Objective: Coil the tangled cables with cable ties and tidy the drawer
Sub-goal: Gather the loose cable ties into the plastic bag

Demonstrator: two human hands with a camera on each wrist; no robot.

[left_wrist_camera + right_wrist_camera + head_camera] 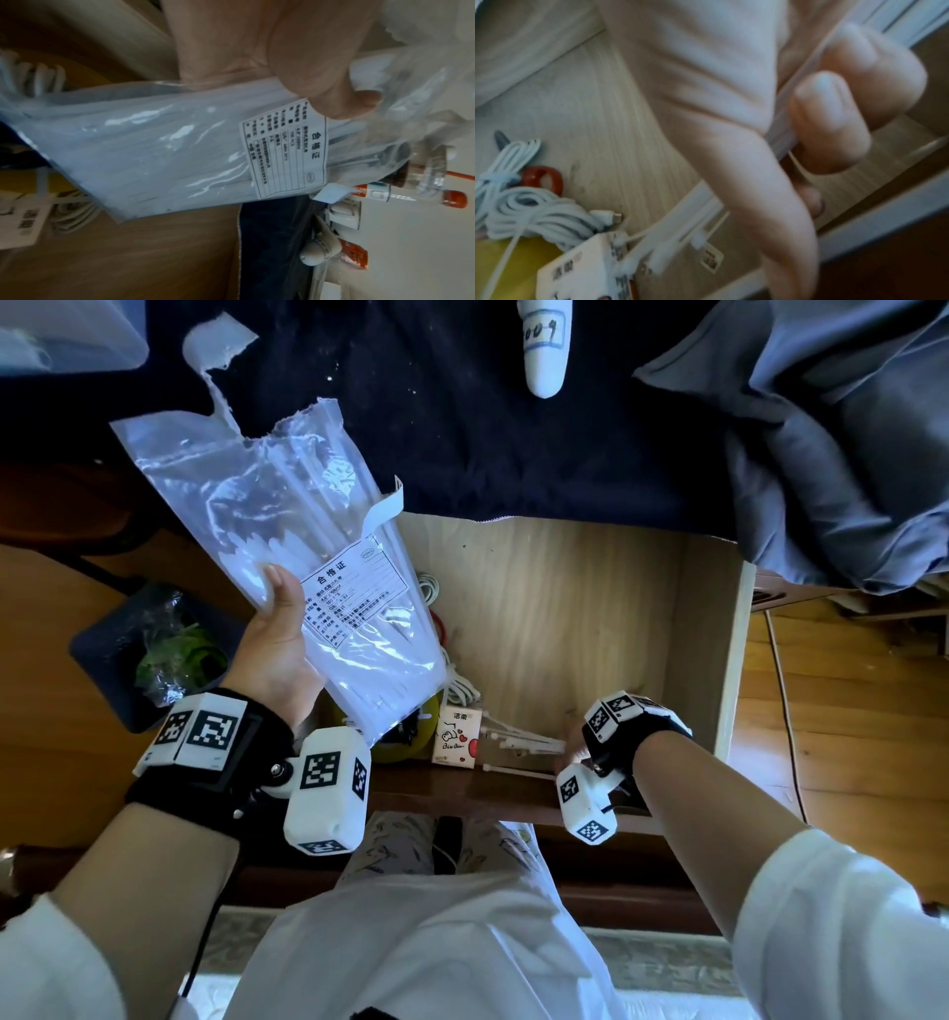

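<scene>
Head view shows the left hand (277, 639) raised over the open drawer (739, 629), thumb on top and fingers curled beneath a torn clear bag of cable ties (318, 577), while the right hand (577, 752) reaches down to the drawer's front edge, fingers closed round the tips of several loose cable ties (518, 742) lying on the drawer floor. The right wrist view confirms the pinch: white strips run between thumb and curled fingers (834, 121). White cables (539, 215) already sit bundled at the drawer's left side, beside a small tissue pack (457, 737) and a red ring-shaped thing (543, 178). The step in hand looks like gathering the spare ties, probably to return them to the bag. Doing it well likely means squaring the loose ties into one aligned bunch, heads together, before lifting, and tilting the bag's torn mouth toward them so none snag or spill.
</scene>
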